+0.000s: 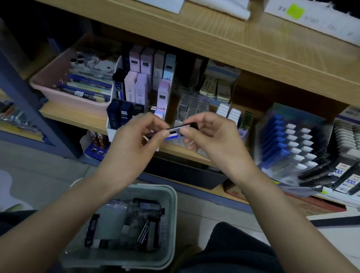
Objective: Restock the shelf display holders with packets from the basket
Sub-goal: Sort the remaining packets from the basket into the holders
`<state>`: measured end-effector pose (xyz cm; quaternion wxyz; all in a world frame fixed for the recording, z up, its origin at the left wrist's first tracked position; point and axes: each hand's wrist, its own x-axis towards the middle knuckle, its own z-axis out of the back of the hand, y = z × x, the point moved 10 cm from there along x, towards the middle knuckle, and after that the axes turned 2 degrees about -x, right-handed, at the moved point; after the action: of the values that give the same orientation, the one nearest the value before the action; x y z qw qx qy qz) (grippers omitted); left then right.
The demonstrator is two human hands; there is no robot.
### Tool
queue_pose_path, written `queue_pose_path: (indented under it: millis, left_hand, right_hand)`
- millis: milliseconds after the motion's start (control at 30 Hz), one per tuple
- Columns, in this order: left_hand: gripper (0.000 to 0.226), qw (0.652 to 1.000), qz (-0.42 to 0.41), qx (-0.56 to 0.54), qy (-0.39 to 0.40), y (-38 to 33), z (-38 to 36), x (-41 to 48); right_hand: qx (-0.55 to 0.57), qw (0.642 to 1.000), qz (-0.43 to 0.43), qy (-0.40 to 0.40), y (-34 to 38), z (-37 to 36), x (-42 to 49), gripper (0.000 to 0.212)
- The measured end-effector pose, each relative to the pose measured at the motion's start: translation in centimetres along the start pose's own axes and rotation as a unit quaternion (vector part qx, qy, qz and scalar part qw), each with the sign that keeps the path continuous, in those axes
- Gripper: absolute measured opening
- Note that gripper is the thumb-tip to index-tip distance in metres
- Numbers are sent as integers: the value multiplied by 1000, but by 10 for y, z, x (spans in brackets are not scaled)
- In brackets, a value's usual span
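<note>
Dark, blue-striped packet (175, 131) pinched at both ends, left hand (133, 138) and right hand (212, 138) curled round it, in front of the white holder (111, 132) on the shelf (71, 118). Holder partly stocked, not yet full. Plenty more lying in the basket (170, 229) below; judged roughly midway.
</note>
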<state>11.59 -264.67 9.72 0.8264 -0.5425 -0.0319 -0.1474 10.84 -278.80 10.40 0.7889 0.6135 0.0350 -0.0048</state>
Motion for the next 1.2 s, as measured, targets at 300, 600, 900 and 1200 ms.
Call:
queue_pose_path:
  millis: [300, 600, 900, 1200]
  left_hand:
    - [39, 967, -70, 243, 20, 31, 46, 16]
    - [46, 939, -107, 320, 66, 48, 37, 14]
    - [42, 946, -134, 286, 76, 56, 38, 15]
    - [39, 948, -144, 278, 61, 55, 38, 19]
  right_hand:
    - [-134, 969, 143, -150, 36, -13, 24, 16]
    - [-239, 936, 218, -136, 57, -78, 70, 11]
    - [-377, 885, 263, -71, 67, -114, 101, 24]
    - [-449, 826, 326, -104, 72, -124, 100, 12]
